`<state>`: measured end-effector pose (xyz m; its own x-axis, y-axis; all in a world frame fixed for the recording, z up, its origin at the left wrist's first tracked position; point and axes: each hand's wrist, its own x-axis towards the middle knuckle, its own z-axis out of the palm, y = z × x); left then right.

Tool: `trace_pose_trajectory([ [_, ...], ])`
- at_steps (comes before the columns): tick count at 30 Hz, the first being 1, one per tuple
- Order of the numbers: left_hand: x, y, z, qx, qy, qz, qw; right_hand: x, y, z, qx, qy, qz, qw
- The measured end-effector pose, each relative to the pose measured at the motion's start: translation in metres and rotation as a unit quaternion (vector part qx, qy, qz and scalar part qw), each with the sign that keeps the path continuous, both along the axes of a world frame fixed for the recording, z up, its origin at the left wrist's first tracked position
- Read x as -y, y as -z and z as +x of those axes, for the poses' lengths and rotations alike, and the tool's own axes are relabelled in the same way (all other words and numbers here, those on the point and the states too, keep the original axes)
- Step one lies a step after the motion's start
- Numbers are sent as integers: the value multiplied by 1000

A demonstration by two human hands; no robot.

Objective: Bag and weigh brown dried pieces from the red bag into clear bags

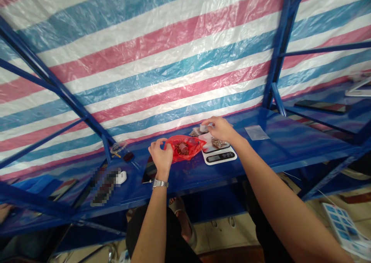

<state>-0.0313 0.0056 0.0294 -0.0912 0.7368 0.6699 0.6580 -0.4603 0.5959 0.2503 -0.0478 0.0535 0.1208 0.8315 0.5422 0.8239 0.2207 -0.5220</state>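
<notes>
Forearms (269, 184) extend, left fingers (169, 151) at one end of the red bag (193, 149).

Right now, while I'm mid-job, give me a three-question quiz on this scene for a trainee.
1. True or false: the red bag lies to the left of the white scale.

2. Which wrist wears the metal watch, left or right?

3. Pick one. The right hand is:
a) inside the red bag
b) by the small packets behind the scale
c) on the watch

Key: 1 true; 2 left; 3 b.
</notes>
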Motion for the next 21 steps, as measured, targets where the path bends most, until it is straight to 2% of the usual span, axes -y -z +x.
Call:
trace_pose_trajectory([
  [3,2,-1,1,14,-6,13,1000,1,8,15,30,86,-43,995],
  [6,4,-2,2,28,-9,21,999,5,17,23,56,121,-98,986],
  [11,8,-3,8,40,8,39,998,10,31,28,74,121,-114,983],
  [16,15,-5,18,34,28,64,997,8,28,29,61,92,-151,982],
  [19,21,-9,27,6,53,82,995,8,28,26,81,68,-186,977],
  [21,24,-13,35,-38,92,98,990,6,30,25,76,71,-205,973],
])
